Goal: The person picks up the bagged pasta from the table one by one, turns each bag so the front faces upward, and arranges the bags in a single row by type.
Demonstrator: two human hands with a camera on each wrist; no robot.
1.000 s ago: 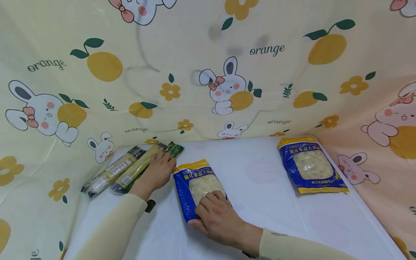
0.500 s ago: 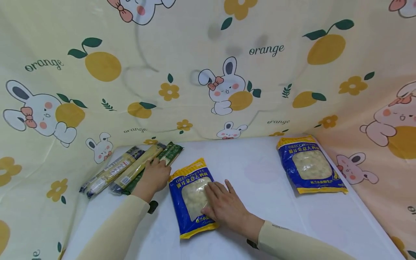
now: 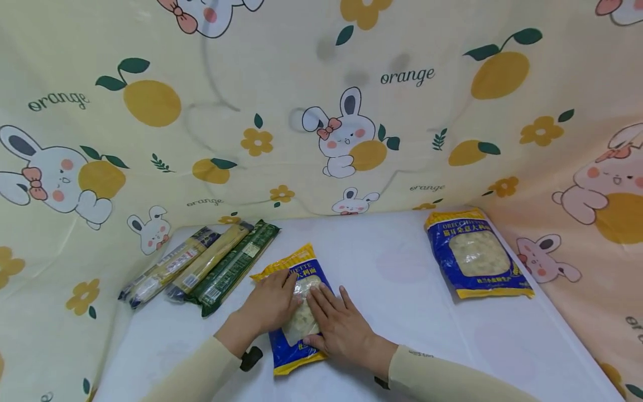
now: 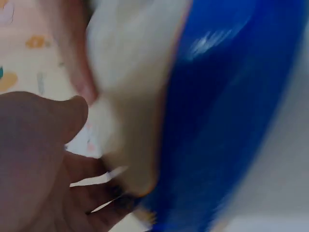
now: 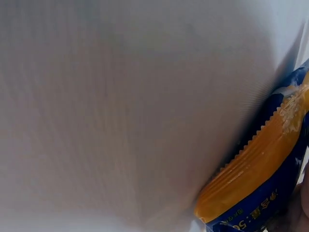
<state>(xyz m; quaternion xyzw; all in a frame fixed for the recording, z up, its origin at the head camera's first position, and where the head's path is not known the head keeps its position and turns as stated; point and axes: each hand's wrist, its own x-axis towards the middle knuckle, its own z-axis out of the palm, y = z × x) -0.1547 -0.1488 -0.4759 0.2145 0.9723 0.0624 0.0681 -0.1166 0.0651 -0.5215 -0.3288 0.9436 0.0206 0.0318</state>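
A blue and yellow bag of orecchiette pasta (image 3: 300,328) lies on the table, slightly tilted, with a window showing the pale pasta. My left hand (image 3: 271,301) rests on its upper left part, covering some of the lettering. In the left wrist view that hand's thumb stands apart from loosely bent fingers (image 4: 91,169) beside the blurred bag. My right hand (image 3: 344,328) lies on the bag's right side, its fingers mostly straight. The right wrist view catches the bag's yellow crimped end (image 5: 256,179), with only a sliver of hand at the edge.
Long, narrow packets lie side by side at the left back: a green one (image 3: 236,271), a yellowish one (image 3: 213,259) and a paler pair or bundle (image 3: 171,265). A second orecchiette bag (image 3: 477,254) lies at the right back. Patterned cloth (image 3: 281,162) hangs behind the white table (image 3: 392,312).
My left hand has left the green packet and come right onto the orecchiette bag. The bag shifted slightly left and toward me, while my right hand's fingers straightened on it.
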